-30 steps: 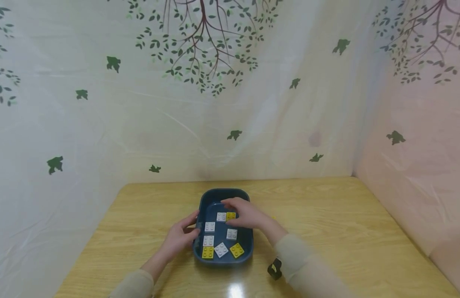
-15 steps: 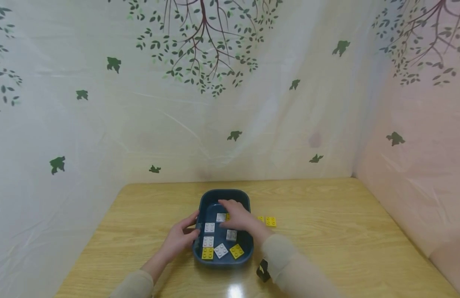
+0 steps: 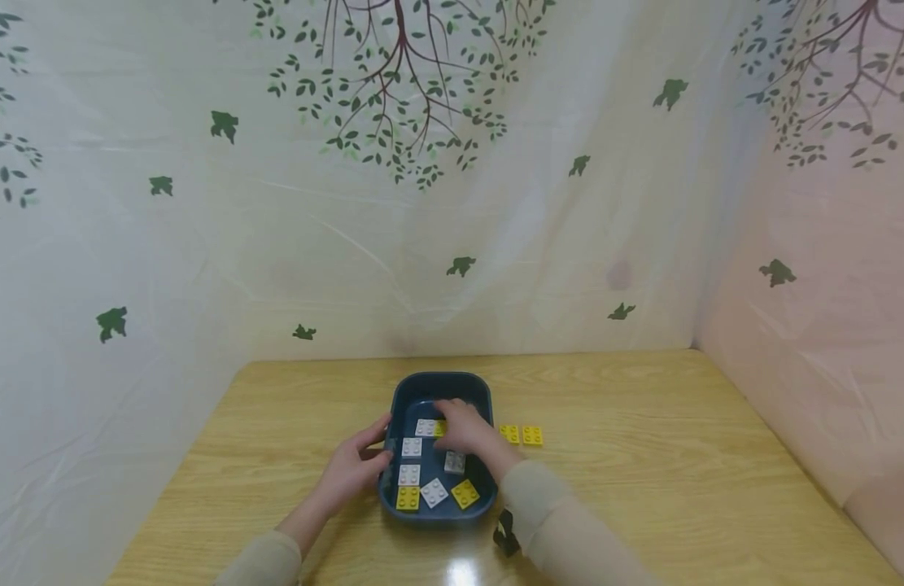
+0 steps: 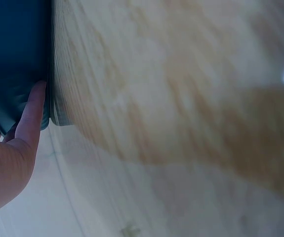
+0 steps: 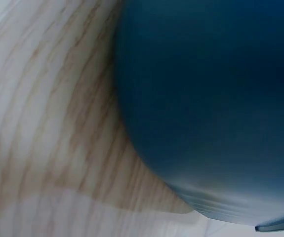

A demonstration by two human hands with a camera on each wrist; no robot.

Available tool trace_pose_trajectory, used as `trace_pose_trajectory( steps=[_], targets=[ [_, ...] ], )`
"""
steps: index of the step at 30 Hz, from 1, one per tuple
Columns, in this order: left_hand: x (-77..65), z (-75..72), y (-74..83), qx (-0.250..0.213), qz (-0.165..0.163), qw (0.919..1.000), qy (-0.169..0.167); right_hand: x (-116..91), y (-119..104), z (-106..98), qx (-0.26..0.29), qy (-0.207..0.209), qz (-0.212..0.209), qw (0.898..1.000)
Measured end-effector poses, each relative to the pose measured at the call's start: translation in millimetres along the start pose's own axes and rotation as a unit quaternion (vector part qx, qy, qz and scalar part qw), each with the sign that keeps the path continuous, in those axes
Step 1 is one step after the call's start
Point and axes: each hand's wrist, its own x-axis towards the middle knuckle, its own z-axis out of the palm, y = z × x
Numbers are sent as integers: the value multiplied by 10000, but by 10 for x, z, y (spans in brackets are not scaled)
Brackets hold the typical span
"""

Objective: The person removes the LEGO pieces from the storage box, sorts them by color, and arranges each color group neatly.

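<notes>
A dark blue tray (image 3: 440,519) on the table holds several white and yellow toy bricks. My left hand (image 3: 355,465) rests along its left side, thumb and fingers apart; in the left wrist view a straight finger (image 4: 33,111) touches the wall. My right hand (image 3: 466,427) reaches inside, thumb and fingers around a yellow brick (image 3: 440,428) that it partly hides. That brick sits against a white brick (image 3: 425,427) on its left. Nearer me lie a white brick (image 3: 411,448), a white brick (image 3: 455,462) and a yellow brick (image 3: 465,494).
Two yellow bricks (image 3: 532,435) lie on the wooden table (image 3: 642,464) just right of the tray. A printed sheet (image 3: 393,268) hangs behind the table and along its sides. In the right wrist view the tray's outer wall (image 5: 206,123) fills the right side.
My right hand has moved slightly left, and the white and yellow bricks beside it have shifted left together. Two yellow bricks on the table have come into view. The left hand stays still.
</notes>
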Motion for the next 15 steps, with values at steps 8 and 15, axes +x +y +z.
trace_pose_trajectory(
  steps=[8,15],
  targets=[
    [4,-3,-4,-59,7,10000,-54,32,13,46,310,78,192,9993],
    [9,-1,-9,-40,28,10000,-48,54,20,69,489,205,275,9982]
  ],
)
